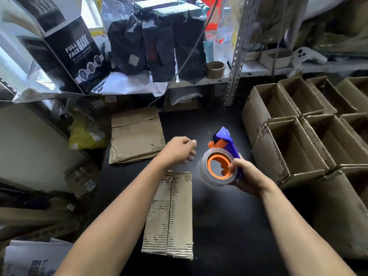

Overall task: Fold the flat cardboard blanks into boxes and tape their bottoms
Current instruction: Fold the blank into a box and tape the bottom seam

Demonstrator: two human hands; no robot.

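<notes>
Box (169, 216) on the dark table (229, 226), folded, bottom side up, seam running near to far down the middle. Long axis the same: near to far, a little tilted. Far end just under the left wrist; a short strip of clear tape seems already stuck there, hard to confirm.

Dispenser (220, 158) held up in the air by the right hand (249, 177), to the right of the box's far end and above the table, not touching the box. Fingers curled round the blue handle, thumb on the orange hub of the clear roll. Blade end pointing far, away from the body.

Left hand (178, 151) hovering above the far end of the box, fingers loosely curled, thumb and forefinger close together as if pinching a tape end; no tape visible between them, so cannot tell for sure.

Probably the taping step: dispenser to come left and down onto the seam, then run along it. Left hand nearer to the box, good for steadying.

Flat blanks (135, 136) stacked far left. Finished boxes (294, 136) open upward at right.
</notes>
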